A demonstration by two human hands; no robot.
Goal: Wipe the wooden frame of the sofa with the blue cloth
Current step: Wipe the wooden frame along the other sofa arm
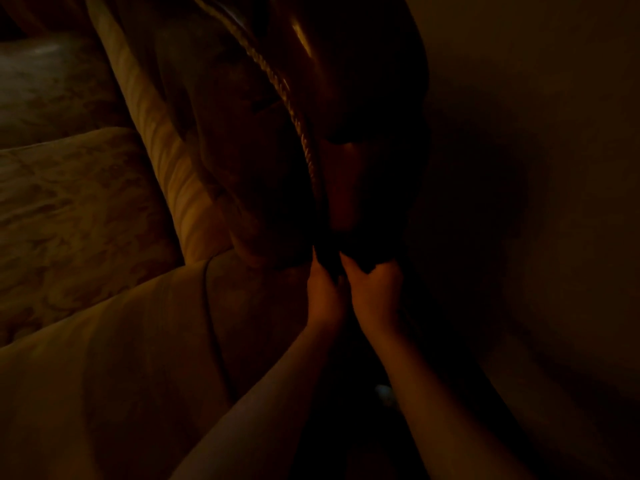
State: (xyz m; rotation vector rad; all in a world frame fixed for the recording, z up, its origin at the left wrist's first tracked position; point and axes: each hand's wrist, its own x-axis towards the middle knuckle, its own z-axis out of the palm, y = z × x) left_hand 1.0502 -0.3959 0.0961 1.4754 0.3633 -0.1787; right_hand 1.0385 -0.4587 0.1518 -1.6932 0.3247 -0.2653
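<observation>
Cloth (pixel 360 254) bunched in both grips, left hand (pixel 323 292) and right hand (pixel 375 292) closed on it against frame (pixel 346 188). Too dark, so I'd wipe slowly, pressing flat along the wood.

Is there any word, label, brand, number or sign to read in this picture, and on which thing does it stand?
None. The picture is very dark. No text shows on the wooden frame, the cushion, the dark cloth or the wall.
</observation>
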